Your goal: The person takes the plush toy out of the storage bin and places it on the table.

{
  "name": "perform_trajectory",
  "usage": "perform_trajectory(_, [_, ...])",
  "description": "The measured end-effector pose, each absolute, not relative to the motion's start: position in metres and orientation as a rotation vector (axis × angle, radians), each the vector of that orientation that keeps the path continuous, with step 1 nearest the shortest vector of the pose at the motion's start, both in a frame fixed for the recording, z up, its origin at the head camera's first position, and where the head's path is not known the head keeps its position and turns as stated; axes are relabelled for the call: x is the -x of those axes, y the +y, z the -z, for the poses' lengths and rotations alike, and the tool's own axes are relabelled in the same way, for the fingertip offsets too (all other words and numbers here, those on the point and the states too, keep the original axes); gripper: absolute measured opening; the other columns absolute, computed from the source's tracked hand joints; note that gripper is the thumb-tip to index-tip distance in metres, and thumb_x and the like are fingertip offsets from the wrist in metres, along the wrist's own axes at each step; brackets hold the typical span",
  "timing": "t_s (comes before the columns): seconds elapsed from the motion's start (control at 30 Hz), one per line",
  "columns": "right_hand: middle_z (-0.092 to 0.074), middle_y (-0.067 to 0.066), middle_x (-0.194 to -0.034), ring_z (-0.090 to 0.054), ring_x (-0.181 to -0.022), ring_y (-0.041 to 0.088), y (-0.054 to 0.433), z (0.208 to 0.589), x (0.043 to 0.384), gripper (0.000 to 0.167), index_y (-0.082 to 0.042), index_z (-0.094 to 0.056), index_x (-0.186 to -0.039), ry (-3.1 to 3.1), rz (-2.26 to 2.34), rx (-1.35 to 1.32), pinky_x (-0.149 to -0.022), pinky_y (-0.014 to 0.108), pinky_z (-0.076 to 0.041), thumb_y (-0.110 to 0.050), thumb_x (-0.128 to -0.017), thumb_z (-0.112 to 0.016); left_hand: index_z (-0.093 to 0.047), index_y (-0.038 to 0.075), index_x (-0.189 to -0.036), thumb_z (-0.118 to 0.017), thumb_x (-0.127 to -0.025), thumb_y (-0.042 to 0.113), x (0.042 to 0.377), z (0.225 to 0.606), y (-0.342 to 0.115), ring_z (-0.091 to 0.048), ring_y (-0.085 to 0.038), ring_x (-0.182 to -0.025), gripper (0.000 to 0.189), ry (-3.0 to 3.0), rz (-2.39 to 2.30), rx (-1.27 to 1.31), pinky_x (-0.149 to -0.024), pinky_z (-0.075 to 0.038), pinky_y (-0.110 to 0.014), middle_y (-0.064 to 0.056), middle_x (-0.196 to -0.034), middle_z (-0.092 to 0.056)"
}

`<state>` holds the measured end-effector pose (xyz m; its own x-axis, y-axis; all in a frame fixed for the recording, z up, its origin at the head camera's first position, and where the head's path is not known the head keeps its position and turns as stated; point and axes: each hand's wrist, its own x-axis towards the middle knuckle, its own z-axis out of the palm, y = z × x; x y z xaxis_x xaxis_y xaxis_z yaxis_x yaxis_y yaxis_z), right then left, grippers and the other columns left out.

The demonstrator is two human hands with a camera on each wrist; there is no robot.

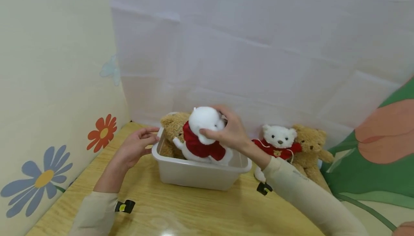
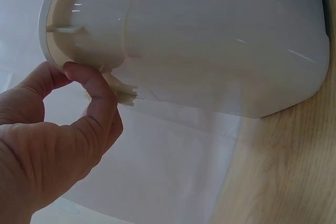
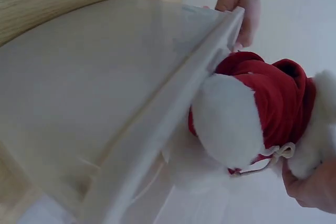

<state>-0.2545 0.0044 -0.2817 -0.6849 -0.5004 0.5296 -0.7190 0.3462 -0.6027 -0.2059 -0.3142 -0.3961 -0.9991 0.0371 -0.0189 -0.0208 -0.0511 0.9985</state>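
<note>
A white teddy bear in a red hoodie point(image 1: 202, 146) leans partly inside a white plastic bin point(image 1: 197, 175), overlapping its front rim in the head view. My right hand point(image 1: 233, 132) grips it by the head, thumb on the near side and fingers behind. In the right wrist view the bear's red hoodie point(image 3: 278, 98) with a pale drawstring shows over the rim. Beside it in the bin sits a brown teddy bear point(image 1: 173, 123), half hidden. My left hand point(image 1: 134, 148) is at the left end of the bin, and in the left wrist view its thumb and forefinger pinch the rim.
Right of the bin, against the white backdrop point(image 1: 258, 67), sit another white bear in red point(image 1: 279, 137) and another brown bear point(image 1: 310, 142). Everything stands on a wooden table point(image 1: 194, 211). Walls with painted flowers point(image 1: 43, 178) border both sides.
</note>
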Motion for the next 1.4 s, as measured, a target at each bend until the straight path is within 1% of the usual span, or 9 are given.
perform_trajectory(0.2, [-0.062, 0.003, -0.127, -0.064, -0.106, 0.023, 0.024, 0.263, 0.254, 0.063, -0.011, -0.062, -0.133, -2.269, -1.355, -1.027, -0.077, 0.043, -0.059, -0.022, -0.078, -0.09, -0.038, -0.005, -0.151, -0.061, -0.103, 0.018, 0.205, 0.399, -0.317, -0.053, -0.033, -0.122, 0.058, 2.15, -2.234, -0.06, -0.096, -0.052, -0.046, -0.027, -0.13, -0.052])
perform_trajectory(0.4, [-0.063, 0.008, -0.128, -0.064, -0.108, 0.027, 0.052, 0.246, 0.254, 0.06, -0.009, -0.061, -0.135, -2.165, -1.434, -0.922, -0.08, 0.047, -0.058, -0.015, -0.081, -0.087, -0.036, -0.004, -0.152, -0.06, -0.105, 0.019, 0.207, 0.401, -0.32, -0.055, -0.031, -0.122, 0.058, 2.155, -2.211, -0.114, -0.092, -0.054, -0.041, -0.029, -0.135, -0.051])
perform_trajectory(0.6, [-0.065, 0.012, -0.124, -0.064, -0.106, 0.026, 0.076, 0.234, 0.254, 0.058, -0.004, -0.06, -0.135, -2.119, -1.418, -0.747, -0.078, 0.035, -0.058, -0.01, -0.083, -0.085, -0.033, -0.005, -0.154, -0.059, -0.105, 0.02, 0.208, 0.397, -0.327, -0.056, -0.029, -0.121, 0.061, 2.184, -2.185, -0.128, -0.093, -0.053, -0.041, -0.028, -0.135, -0.052])
perform_trajectory(0.77, [-0.064, 0.019, -0.124, -0.062, -0.107, 0.029, 0.09, 0.222, 0.238, 0.054, 0.004, -0.06, -0.132, -2.074, -1.407, -0.624, -0.078, 0.028, -0.056, -0.009, -0.084, -0.082, -0.031, -0.005, -0.155, -0.058, -0.105, 0.02, 0.21, 0.394, -0.333, -0.058, -0.021, -0.116, 0.062, 2.194, -2.173, -0.122, -0.093, -0.053, -0.042, -0.025, -0.132, -0.054])
perform_trajectory(1.0, [-0.064, 0.007, -0.122, -0.06, -0.105, 0.02, 0.13, 0.25, 0.262, 0.056, -0.006, -0.062, -0.132, -2.017, -1.366, -0.417, -0.078, 0.031, -0.053, -0.021, -0.083, -0.086, -0.03, -0.003, -0.156, -0.058, -0.106, 0.024, 0.212, 0.395, -0.338, -0.054, -0.022, -0.119, 0.064, 2.218, -2.15, -0.101, -0.091, -0.053, -0.039, -0.024, -0.137, -0.05])
perform_trajectory(1.1, [-0.065, 0.006, -0.119, -0.06, -0.103, 0.019, 0.141, 0.264, 0.268, 0.055, -0.006, -0.065, -0.129, -1.978, -1.322, -0.329, -0.076, 0.034, -0.053, -0.024, -0.082, -0.087, -0.03, -0.003, -0.157, -0.058, -0.106, 0.023, 0.213, 0.396, -0.338, -0.054, -0.02, -0.118, 0.064, 2.224, -2.15, -0.085, -0.09, -0.053, -0.038, -0.025, -0.14, -0.049])
perform_trajectory(1.17, [-0.065, 0.004, -0.117, -0.06, -0.101, 0.019, 0.149, 0.277, 0.277, 0.057, -0.008, -0.066, -0.127, -1.948, -1.307, -0.278, -0.076, 0.037, -0.053, -0.03, -0.08, -0.088, -0.031, -0.003, -0.157, -0.059, -0.106, 0.023, 0.213, 0.397, -0.338, -0.053, -0.022, -0.119, 0.064, 2.221, -2.156, -0.076, -0.09, -0.054, -0.038, -0.028, -0.143, -0.045])
perform_trajectory(1.27, [-0.065, 0.007, -0.116, -0.06, -0.1, 0.022, 0.156, 0.295, 0.286, 0.06, -0.005, -0.066, -0.125, -1.924, -1.275, -0.2, -0.075, 0.043, -0.053, -0.033, -0.078, -0.09, -0.031, -0.003, -0.156, -0.059, -0.106, 0.024, 0.214, 0.397, -0.337, -0.051, -0.026, -0.123, 0.064, 2.222, -2.154, -0.067, -0.093, -0.053, -0.042, -0.028, -0.145, -0.044])
perform_trajectory(1.4, [-0.066, 0.013, -0.111, -0.061, -0.096, 0.026, 0.16, 0.32, 0.298, 0.06, 0.001, -0.067, -0.12, -1.929, -1.244, -0.115, -0.076, 0.046, -0.051, -0.03, -0.075, -0.091, -0.032, -0.004, -0.156, -0.059, -0.106, 0.025, 0.214, 0.396, -0.335, -0.05, -0.023, -0.123, 0.064, 2.234, -2.144, -0.055, -0.097, -0.05, -0.046, -0.027, -0.148, -0.041])
